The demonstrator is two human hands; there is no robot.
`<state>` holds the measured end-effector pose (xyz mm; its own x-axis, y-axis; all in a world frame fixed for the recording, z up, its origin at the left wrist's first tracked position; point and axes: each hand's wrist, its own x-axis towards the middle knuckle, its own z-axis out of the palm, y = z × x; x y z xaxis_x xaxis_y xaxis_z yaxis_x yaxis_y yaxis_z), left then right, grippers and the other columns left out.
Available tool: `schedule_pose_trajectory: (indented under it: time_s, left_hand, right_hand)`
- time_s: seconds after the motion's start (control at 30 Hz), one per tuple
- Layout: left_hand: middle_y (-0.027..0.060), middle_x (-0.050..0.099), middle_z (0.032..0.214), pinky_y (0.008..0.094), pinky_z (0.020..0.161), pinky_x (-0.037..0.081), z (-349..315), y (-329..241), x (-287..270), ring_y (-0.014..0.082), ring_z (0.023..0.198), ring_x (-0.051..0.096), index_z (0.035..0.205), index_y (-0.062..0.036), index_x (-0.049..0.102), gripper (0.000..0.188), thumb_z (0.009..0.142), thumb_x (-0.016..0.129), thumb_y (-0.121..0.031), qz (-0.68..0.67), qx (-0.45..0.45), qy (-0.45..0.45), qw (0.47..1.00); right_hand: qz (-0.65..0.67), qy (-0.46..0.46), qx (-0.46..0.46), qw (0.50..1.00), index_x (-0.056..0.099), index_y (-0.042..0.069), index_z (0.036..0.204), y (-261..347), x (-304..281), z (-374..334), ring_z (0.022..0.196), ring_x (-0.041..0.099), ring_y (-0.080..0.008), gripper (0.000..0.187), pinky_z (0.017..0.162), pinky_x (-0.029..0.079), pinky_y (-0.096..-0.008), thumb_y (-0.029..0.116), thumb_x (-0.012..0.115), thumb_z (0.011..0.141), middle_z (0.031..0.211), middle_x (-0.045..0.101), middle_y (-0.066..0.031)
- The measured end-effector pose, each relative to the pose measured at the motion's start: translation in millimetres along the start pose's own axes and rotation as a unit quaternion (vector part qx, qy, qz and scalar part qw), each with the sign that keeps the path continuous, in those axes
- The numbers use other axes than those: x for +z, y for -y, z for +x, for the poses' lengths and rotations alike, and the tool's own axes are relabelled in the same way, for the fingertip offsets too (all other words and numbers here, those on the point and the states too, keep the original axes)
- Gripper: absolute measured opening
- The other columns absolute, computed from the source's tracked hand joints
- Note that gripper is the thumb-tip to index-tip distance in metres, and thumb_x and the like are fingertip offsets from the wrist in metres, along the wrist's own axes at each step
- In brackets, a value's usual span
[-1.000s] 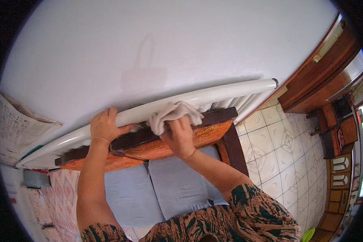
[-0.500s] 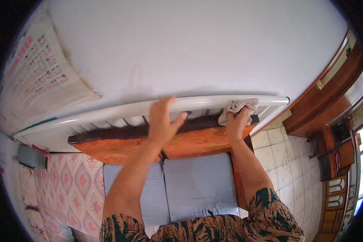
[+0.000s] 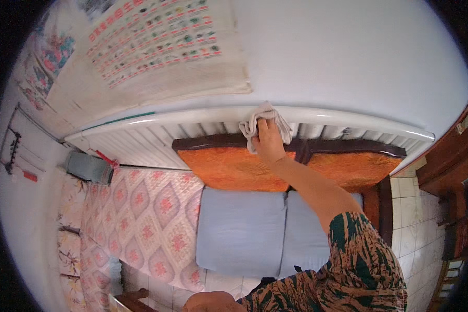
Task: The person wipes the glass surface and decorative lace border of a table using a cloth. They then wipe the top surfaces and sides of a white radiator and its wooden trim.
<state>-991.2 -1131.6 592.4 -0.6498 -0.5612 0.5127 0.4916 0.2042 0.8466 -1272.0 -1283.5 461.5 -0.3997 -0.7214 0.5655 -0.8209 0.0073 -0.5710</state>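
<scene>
My right hand [image 3: 269,139] is closed around a crumpled pale grey cloth [image 3: 265,114]. The cloth rests against the rounded white rail [image 3: 338,115] that tops a ribbed white panel [image 3: 140,140] along the wall. Just below the hand is the dark wooden top edge [image 3: 213,141] of a seat back with orange panels [image 3: 234,165]. Of my left arm [image 3: 210,301], only a bare part shows at the lower edge; the left hand is outside the picture.
Blue-grey cushions [image 3: 242,229] lie on the seat. To the left is a pink patterned cover [image 3: 140,218] with a grey-green box-like object [image 3: 88,167] by the wall. A printed poster [image 3: 166,52] hangs above the rail. Tiled floor [image 3: 408,218] and brown wooden furniture [image 3: 447,166] are on the right.
The view has swung left. My right hand has carried the cloth leftward along the rail, from near its right end to nearer its middle. My left hand has dropped out of view.
</scene>
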Motion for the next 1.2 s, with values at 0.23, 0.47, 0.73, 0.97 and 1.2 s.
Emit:
schedule_pose_trajectory:
  time_s: [0.23, 0.47, 0.73, 0.97, 1.2]
  left_hand:
    - [0.0101, 0.068, 0.085, 0.0367, 0.069, 0.051, -38.0, -24.5, -35.9, 0.0239, 0.077, 0.064, 0.089, -0.0022, 0.065, 0.015, 0.086, 0.06, -0.016, -0.031, -0.016, -0.008, 0.999]
    - [0.0099, 0.067, 0.084, 0.0356, 0.068, 0.051, -42.5, -47.8, -27.4, 0.0223, 0.076, 0.063, 0.089, -0.0012, 0.064, 0.015, 0.086, 0.061, -0.015, -0.046, 0.005, 0.004, 0.999]
    - [0.0097, 0.066, 0.083, 0.0342, 0.067, 0.05, -42.1, -52.1, 7.6, 0.0205, 0.074, 0.062, 0.09, -0.0002, 0.063, 0.015, 0.086, 0.062, -0.014, -0.063, 0.015, 0.027, 0.998]
    - [0.0095, 0.065, 0.081, 0.033, 0.066, 0.05, -67.4, -45.6, 10.5, 0.0189, 0.072, 0.062, 0.091, 0.0008, 0.062, 0.016, 0.086, 0.063, -0.014, -0.035, -0.042, 0.019, 0.998]
    - [0.0089, 0.068, 0.092, 0.0299, 0.073, 0.05, -251.2, 69.9, -64.8, 0.0142, 0.082, 0.062, 0.103, 0.0016, 0.06, 0.031, 0.086, 0.069, -0.023, 0.077, -0.474, -0.275, 0.833]
  right_hand:
    - [-0.237, 0.044, 0.048, 0.969, 0.049, 0.006, 0.111, 6.6, -7.0, 8.9, 0.099, 0.059, -0.0317, 0.04, 0.077, 0.054, -0.0415, 0.021, 0.067, 0.078, 0.107, 0.055, -0.0158]
    - [-0.265, -0.025, 0.116, 0.957, 0.046, 0.005, 0.117, -53.6, -108.4, 4.5, 0.103, 0.054, -0.0385, 0.053, 0.082, 0.049, -0.0464, 0.02, 0.072, 0.073, 0.109, 0.052, -0.0202]
    - [-0.341, -0.017, -0.017, 0.94, 0.051, 0.005, 0.118, -125.8, -175.2, -3.3, 0.123, 0.045, -0.0341, 0.043, 0.1, 0.034, -0.0492, 0.016, 0.065, 0.079, 0.127, 0.052, -0.0145]
    - [-0.339, 0.037, -0.142, 0.929, 0.054, 0.008, 0.116, -103.9, -126.2, 6.3, 0.127, 0.044, -0.0275, 0.037, 0.101, 0.033, -0.0456, 0.012, 0.059, 0.08, 0.13, 0.053, -0.0103]
    - [-0.327, 0.137, -0.211, 0.911, 0.055, 0.009, 0.113, -19.1, -61.1, 33.8, 0.128, 0.043, -0.0244, 0.034, 0.104, 0.031, -0.044, 0.016, 0.061, 0.08, 0.135, 0.049, -0.0079]
